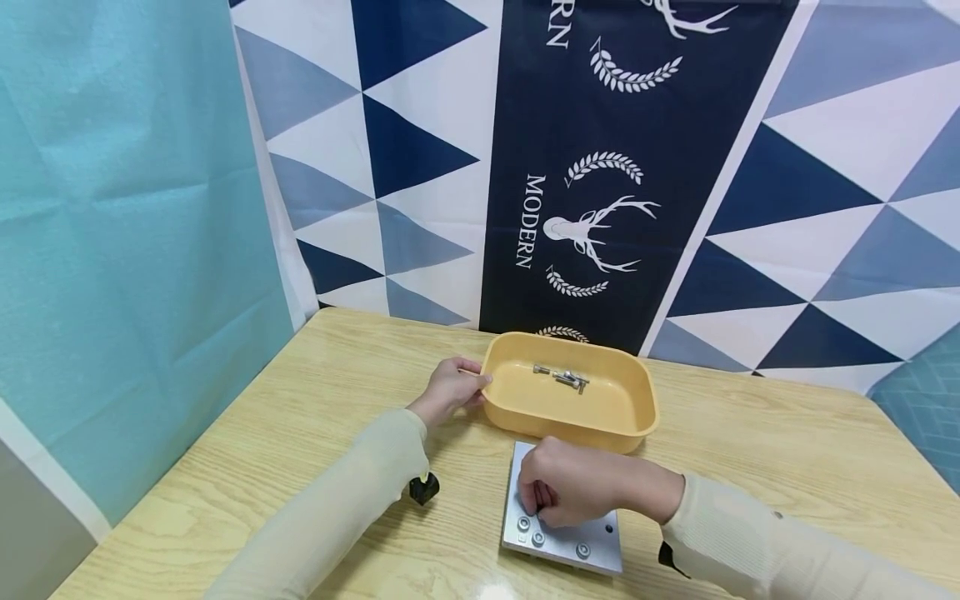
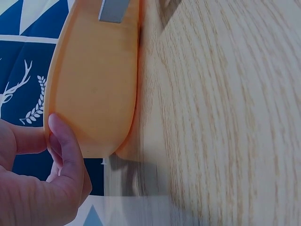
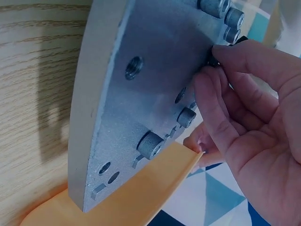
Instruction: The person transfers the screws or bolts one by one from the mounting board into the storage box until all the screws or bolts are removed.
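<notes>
With thumb and fingers, my left hand [image 1: 453, 385] pinches the left end of a yellow plastic tray's rim [image 2: 49, 101]. Loose metal screws [image 1: 572, 380] lie on the tray's floor. Nearer to me is a silver metal plate [image 1: 557, 546] with drilled holes, and several socket head screws [image 3: 150, 145] stand in it. Over that plate, my right hand [image 1: 573, 485] has its thumb and fingertips closed around a small dark screw [image 3: 212, 60] at the plate's face. Most of this screw is hidden by the fingers.
The tray and plate stand on a light wooden table [image 1: 360, 358], the tray near its back edge. Behind hangs a patterned cloth [image 1: 420, 167]. A small black object [image 1: 424, 488] shows at the left wrist.
</notes>
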The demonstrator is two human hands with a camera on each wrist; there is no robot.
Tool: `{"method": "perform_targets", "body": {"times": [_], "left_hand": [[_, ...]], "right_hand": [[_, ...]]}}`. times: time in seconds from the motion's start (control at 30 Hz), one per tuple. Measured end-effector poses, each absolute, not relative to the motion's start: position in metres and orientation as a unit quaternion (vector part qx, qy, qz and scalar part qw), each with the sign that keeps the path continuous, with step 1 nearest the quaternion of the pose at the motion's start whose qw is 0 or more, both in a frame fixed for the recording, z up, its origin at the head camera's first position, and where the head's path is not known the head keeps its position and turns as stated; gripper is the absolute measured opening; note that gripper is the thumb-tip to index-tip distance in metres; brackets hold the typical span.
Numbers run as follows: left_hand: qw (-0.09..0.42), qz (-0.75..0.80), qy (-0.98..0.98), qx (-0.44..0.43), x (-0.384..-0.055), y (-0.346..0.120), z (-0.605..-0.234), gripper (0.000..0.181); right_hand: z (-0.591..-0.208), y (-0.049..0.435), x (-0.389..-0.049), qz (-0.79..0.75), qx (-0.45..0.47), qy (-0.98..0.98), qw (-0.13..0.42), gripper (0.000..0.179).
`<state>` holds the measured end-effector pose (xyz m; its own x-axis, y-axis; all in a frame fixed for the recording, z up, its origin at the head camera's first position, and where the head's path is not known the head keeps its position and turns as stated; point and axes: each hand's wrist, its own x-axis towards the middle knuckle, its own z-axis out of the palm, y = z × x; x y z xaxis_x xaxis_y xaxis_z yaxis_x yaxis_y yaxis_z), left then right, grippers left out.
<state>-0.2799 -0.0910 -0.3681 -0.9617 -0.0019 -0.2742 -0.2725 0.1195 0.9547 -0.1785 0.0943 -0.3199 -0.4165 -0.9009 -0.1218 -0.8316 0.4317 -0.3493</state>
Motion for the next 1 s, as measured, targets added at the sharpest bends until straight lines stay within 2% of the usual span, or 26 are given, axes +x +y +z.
{"method": "perform_targets", "body": {"times": [0.43,1.0], "left_hand": [[0.102,0.661,0.738,-0.09,-0.2814,-0.0914,-0.3675,0.022],[0.103,0.657,0.741,-0.092,-0.2834,-0.0919,-0.369,0.023]], "right_hand": [[-0.3193,0.0922,-0.1829,-0.124,-0.547,0.819,0.121,0.018],[-0.3197,0.093,-0.1831,-0.126,-0.53,0.826,0.146,0.017]]}}
